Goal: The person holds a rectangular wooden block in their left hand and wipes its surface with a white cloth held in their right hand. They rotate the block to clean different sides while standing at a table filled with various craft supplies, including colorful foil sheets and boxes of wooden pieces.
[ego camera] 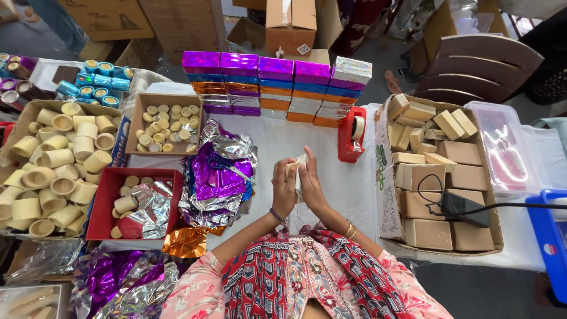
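Tan cylindrical cups fill the open cardboard tray at nine o'clock, hard against the desk's left edge. Just right of it, a red box holds a few more pale cylinders and crumpled silver foil, and at eleven o'clock a shallow brown cardboard box carries small round cream discs. A heap of purple and silver foil sheets lies beside these, with blue-handled scissors on top. Behind it, at twelve o'clock, stands a row of stacked foil-wrapped blocks in purple, blue, orange and silver.

On the white-covered desk, bare cloth runs between the foil heap and the red tape dispenser, which leaves open room in front of the hands.

At the centre, the left hand and right hand meet above that cloth, fingers closed around a small pale block partly wrapped in white paper; only its top edge shows between the palms.

At three o'clock, a large cardboard box is packed with tan rectangular soap-like bars, with a black adapter and cable lying on them. A clear plastic lidded tub sits near the right edge, a blue crate below it.
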